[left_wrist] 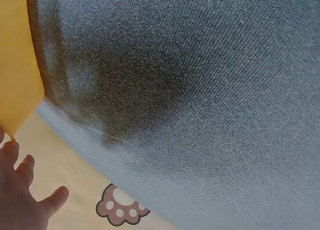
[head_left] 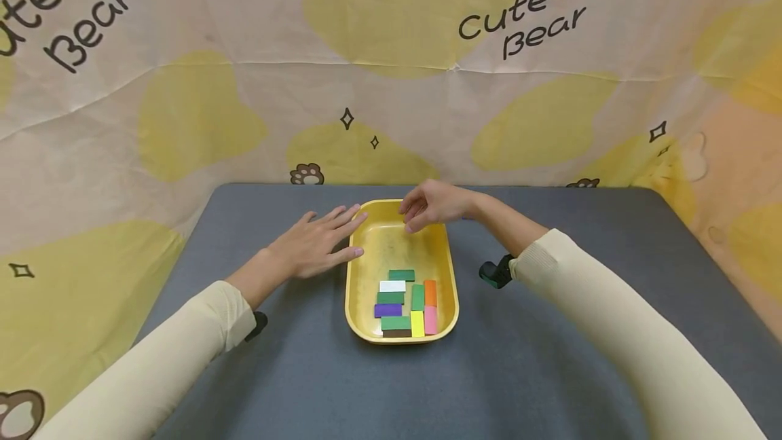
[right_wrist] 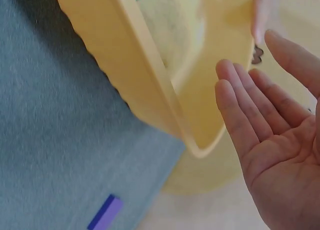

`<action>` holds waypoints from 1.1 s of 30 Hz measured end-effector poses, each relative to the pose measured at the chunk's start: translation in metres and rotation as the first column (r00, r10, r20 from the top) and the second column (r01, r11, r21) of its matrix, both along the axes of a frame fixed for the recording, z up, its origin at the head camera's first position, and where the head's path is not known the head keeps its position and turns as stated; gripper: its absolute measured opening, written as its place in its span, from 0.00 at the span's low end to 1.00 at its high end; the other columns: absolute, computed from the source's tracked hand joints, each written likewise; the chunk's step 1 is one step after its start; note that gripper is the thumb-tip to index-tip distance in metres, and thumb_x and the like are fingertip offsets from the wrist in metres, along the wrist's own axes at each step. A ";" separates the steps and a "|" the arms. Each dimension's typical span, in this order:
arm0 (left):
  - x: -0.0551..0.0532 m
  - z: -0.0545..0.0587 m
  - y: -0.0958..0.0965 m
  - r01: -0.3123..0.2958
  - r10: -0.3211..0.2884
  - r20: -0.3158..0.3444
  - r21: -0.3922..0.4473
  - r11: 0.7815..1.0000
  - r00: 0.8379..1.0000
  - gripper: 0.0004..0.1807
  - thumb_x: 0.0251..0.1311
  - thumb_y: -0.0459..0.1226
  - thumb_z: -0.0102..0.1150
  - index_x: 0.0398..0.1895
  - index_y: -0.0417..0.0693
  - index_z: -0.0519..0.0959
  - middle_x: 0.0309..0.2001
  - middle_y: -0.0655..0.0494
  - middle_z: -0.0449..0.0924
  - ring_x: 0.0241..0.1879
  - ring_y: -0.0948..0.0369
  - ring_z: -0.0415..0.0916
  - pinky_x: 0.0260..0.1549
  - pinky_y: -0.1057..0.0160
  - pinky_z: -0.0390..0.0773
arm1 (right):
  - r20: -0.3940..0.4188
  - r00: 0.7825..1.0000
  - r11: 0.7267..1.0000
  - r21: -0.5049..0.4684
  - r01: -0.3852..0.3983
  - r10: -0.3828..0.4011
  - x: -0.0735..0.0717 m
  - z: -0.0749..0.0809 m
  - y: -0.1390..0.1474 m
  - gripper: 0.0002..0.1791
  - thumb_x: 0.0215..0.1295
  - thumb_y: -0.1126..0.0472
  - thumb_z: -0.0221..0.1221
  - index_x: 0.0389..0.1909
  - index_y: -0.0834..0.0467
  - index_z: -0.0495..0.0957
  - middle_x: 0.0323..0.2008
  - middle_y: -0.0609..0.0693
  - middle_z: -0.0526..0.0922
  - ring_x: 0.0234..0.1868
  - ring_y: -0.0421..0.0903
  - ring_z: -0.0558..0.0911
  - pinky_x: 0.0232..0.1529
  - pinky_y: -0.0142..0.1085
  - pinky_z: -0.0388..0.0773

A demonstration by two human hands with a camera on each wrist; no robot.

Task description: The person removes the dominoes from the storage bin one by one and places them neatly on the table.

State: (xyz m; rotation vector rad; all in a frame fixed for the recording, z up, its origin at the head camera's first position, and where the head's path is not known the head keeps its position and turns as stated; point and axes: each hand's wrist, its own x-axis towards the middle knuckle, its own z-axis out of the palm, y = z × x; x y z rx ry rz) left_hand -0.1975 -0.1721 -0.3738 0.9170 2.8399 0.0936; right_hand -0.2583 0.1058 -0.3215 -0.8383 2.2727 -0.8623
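A yellow tray (head_left: 453,270) stands in the middle of the table, with several small coloured blocks (head_left: 391,286) lying flat near its close end. My left hand (head_left: 314,243) reaches over the tray's left rim, fingers spread and nothing held. Over the far right corner of the tray is my right hand (head_left: 436,204), with its fingers loosely bent. In the right wrist view the palm of that hand (right_wrist: 285,145) shows bare, beside the tray's rim (right_wrist: 175,107).
A purple block (right_wrist: 106,212) lies on the grey table (head_left: 537,358) outside the tray, mostly hidden behind my right forearm in the head view. A patterned cloth (head_left: 391,87) hangs right behind the table's far edge.
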 end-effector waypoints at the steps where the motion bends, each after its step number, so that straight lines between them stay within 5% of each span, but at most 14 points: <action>1: 0.000 0.000 0.000 0.001 -0.001 -0.001 0.002 1.000 1.000 0.41 0.72 0.65 0.36 0.81 0.58 0.46 0.80 0.55 0.43 0.77 0.49 0.46 0.67 0.32 0.51 | 0.023 1.000 1.000 0.011 -0.009 0.009 0.001 -0.001 -0.003 0.28 0.62 0.63 0.68 0.60 0.71 0.75 0.51 0.61 0.84 0.52 0.50 0.83 0.55 0.41 0.78; 9: 0.000 0.001 -0.001 -0.002 0.002 -0.005 -0.015 1.000 1.000 0.42 0.71 0.66 0.35 0.81 0.58 0.45 0.80 0.56 0.43 0.77 0.50 0.46 0.67 0.32 0.50 | 0.114 0.990 0.981 0.167 -0.098 0.079 0.003 -0.007 -0.026 0.30 0.62 0.61 0.68 0.63 0.67 0.74 0.54 0.58 0.84 0.56 0.49 0.82 0.58 0.40 0.76; 16: -0.001 0.001 0.001 -0.001 0.001 -0.004 -0.002 1.000 1.000 0.41 0.72 0.64 0.37 0.81 0.57 0.47 0.80 0.55 0.44 0.77 0.50 0.47 0.67 0.33 0.50 | 0.289 0.952 0.960 0.222 -0.171 0.102 0.005 -0.015 -0.037 0.29 0.63 0.66 0.67 0.64 0.67 0.72 0.55 0.59 0.83 0.55 0.48 0.83 0.55 0.37 0.78; 33: -0.001 0.001 -0.001 -0.007 0.007 0.003 0.005 1.000 1.000 0.42 0.71 0.65 0.36 0.81 0.58 0.46 0.80 0.56 0.43 0.77 0.49 0.46 0.67 0.32 0.51 | 0.329 0.940 0.926 0.322 -0.199 0.088 0.009 -0.021 -0.051 0.26 0.64 0.68 0.65 0.63 0.65 0.74 0.49 0.54 0.86 0.50 0.42 0.83 0.54 0.34 0.78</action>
